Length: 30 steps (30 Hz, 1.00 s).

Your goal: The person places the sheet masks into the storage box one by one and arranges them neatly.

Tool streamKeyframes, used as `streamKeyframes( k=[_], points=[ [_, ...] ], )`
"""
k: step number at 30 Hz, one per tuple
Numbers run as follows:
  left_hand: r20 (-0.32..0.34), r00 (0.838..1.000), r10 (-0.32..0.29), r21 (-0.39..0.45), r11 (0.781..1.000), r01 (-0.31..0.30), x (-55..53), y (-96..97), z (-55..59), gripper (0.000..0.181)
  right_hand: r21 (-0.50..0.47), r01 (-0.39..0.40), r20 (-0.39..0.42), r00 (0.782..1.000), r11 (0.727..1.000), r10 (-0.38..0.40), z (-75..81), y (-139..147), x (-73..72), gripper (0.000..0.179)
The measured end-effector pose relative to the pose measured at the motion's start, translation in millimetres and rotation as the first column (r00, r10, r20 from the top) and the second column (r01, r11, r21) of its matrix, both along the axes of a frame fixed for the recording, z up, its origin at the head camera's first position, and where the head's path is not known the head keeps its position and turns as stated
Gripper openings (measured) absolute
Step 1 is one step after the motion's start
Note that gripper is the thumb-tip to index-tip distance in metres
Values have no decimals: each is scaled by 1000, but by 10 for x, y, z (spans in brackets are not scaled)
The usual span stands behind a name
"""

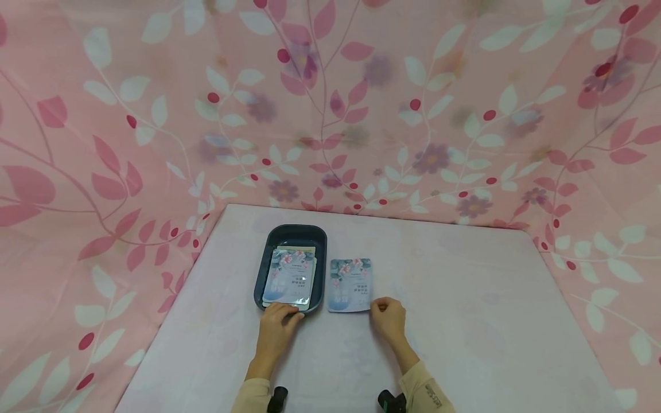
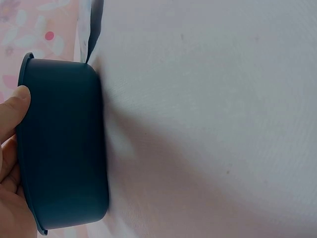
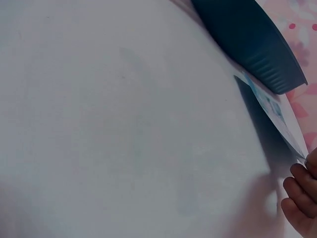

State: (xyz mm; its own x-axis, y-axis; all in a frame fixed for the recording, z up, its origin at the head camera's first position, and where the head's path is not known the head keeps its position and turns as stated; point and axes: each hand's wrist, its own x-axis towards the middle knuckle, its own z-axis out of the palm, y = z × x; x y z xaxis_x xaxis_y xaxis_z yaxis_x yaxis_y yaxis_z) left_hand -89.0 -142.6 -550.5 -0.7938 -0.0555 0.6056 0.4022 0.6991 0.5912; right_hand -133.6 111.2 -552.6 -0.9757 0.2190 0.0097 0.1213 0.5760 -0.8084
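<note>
A dark teal, deep oblong tray (image 1: 321,269) stands left of the table's middle. Stacked flat sachets lie in it, the top sachet (image 1: 290,275) pale blue with pink flowers. At the tray's near end my left hand (image 1: 276,327) grips the rim; the left wrist view has the thumb (image 2: 21,95) on that rim, with the fingers partly out of frame. Just right of the tray lies another floral sachet (image 1: 350,285). My right hand (image 1: 389,318) pinches its lower right corner, and the right wrist view shows this sachet (image 3: 275,116) tilted, its near edge raised off the table.
A white cloth covers the table (image 1: 465,310). Pink floral fabric (image 1: 330,115) hangs behind it and along both sides. Dark wrist devices (image 1: 392,400) sit at the ends of the beige sleeves (image 1: 426,390).
</note>
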Motion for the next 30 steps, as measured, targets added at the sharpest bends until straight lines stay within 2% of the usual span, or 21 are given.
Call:
streamKeyframes(
  k=[6, 12, 16, 20, 24, 30],
  points=[
    [-11, 1000, 0, -2, 1000, 0, -1, -4, -3, 20, 14, -12, -36, 999, 1000, 13, 70, 54, -55, 9],
    [-18, 1000, -3, -2, 1000, 3, -3, -4, 1, 20, 71, -63, -119, 990, 995, 71, 133, 96, -106, 7],
    [-17, 1000, -4, 2, 1000, 4, -2, -3, 4, 20, 91, -89, -128, 987, 992, 100, 196, 122, -147, 8],
    [-12, 1000, -1, 0, 1000, 1, 0, -1, -2, 20, 84, -103, -65, 992, 991, 109, 216, 158, -174, 10],
    [-7, 1000, -1, -2, 1000, 1, 0, -1, -9, 20, 75, -92, 39, 995, 993, 89, 175, 194, -172, 11],
    [-11, 1000, -1, 5, 1000, 1, 1, 0, -8, 21, 58, -71, 171, 984, 996, 60, 99, 203, -145, 13]
  ],
)
